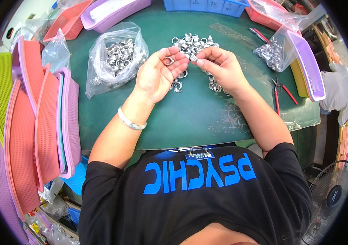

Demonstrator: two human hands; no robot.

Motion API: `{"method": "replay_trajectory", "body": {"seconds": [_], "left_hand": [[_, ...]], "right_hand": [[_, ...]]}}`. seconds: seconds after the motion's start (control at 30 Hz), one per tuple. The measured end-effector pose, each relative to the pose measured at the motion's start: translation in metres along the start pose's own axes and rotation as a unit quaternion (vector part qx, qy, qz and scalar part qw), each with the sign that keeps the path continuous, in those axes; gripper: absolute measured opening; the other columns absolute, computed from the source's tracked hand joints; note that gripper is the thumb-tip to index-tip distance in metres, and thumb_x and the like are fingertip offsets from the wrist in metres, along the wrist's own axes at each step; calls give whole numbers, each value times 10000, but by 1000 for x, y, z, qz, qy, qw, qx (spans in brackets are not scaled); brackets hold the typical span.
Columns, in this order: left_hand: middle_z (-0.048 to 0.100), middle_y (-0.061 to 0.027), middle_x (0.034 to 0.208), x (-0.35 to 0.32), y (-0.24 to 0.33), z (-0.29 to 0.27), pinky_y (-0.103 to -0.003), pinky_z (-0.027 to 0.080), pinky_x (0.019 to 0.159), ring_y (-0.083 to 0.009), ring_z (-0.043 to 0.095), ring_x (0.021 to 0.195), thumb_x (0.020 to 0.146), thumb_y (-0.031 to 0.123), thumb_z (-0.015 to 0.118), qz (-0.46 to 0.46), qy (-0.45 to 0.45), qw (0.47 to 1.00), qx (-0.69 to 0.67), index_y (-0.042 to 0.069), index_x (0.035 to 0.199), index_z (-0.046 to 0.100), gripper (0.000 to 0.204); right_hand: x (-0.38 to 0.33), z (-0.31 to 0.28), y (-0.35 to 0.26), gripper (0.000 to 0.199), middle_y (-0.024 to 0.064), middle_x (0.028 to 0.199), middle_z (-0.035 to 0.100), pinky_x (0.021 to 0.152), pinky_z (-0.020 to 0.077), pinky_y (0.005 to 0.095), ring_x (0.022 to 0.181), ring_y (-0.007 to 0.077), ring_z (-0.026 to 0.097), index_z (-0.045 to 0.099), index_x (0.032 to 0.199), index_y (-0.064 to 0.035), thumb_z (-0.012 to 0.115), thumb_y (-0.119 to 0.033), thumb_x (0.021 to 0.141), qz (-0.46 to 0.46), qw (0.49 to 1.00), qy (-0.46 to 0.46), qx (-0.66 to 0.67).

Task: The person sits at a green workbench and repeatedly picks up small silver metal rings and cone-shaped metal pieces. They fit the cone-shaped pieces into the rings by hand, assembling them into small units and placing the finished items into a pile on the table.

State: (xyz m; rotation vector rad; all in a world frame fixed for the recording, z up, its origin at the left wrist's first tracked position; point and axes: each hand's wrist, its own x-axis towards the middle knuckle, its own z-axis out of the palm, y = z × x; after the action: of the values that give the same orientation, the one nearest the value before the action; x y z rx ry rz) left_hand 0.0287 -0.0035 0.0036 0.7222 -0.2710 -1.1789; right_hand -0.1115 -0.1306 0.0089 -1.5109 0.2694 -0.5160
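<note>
My left hand (157,73) is turned palm up above the table, its fingers slightly curled, and holds a silvery metal ring (168,61) near the base of the fingers. Close to those fingertips, my right hand (222,67) is closed in a pinch on ridged metal rings (194,58); how many is unclear. Just beyond both hands lies a heap of similar metal rings (191,42), partly hidden by my fingers. More loose rings (178,86) lie under my left fingers, and others (214,86) beside my right wrist.
A clear plastic bag of rings (120,57) stands open at left; another bag (273,53) lies at right. Red-handled pliers (279,87) rest near the green table's (174,122) right edge. Stacked plastic baskets (47,134) crowd the left side. A blue bin (204,5) stands at the back.
</note>
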Motion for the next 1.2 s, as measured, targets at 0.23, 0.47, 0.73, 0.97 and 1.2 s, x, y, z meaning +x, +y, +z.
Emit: {"method": "replay_trajectory", "body": {"seconds": [0.23, 0.47, 0.73, 0.97, 1.2], "left_hand": [[583, -23, 806, -14, -6, 12, -202, 425, 598, -84, 525, 667, 833, 116, 573, 14, -27, 983, 183, 21, 990, 569, 183], [558, 13, 764, -16, -11, 13, -181, 397, 570, -55, 495, 645, 797, 82, 624, 61, -23, 963, 260, 33, 1001, 576, 215], [554, 16, 777, -18, -13, 18, -179, 394, 564, -51, 489, 646, 811, 79, 610, 104, -37, 956, 271, 17, 1030, 583, 229], [568, 10, 745, -18, -14, 14, -167, 388, 530, -46, 486, 599, 821, 104, 606, 122, -42, 938, 321, 27, 949, 600, 149], [542, 21, 670, -18, -12, 16, -152, 336, 480, -34, 440, 535, 823, 155, 607, -19, 11, 982, 185, 57, 832, 599, 99]], "right_hand": [[-2, 2, -1, 108, 15, 824, 616, 711, 435, 222, 741, 85, 537, 624, 887, -22, 630, -56, 784, 15, 993, -15, 116], [-4, 4, 2, 116, 7, 808, 618, 693, 429, 217, 733, 80, 523, 639, 887, -23, 639, -67, 780, 22, 993, -26, 109], [-3, 2, 4, 99, 21, 827, 598, 701, 433, 235, 739, 98, 522, 595, 903, -33, 595, -89, 820, 25, 980, -64, 188], [-4, 5, 0, 122, 21, 792, 567, 672, 428, 237, 708, 97, 507, 557, 921, -47, 541, -156, 869, 58, 968, -68, 236], [-3, 4, 4, 145, 7, 788, 573, 666, 432, 223, 700, 81, 505, 567, 915, -46, 529, -182, 879, 90, 980, -71, 163]]}}
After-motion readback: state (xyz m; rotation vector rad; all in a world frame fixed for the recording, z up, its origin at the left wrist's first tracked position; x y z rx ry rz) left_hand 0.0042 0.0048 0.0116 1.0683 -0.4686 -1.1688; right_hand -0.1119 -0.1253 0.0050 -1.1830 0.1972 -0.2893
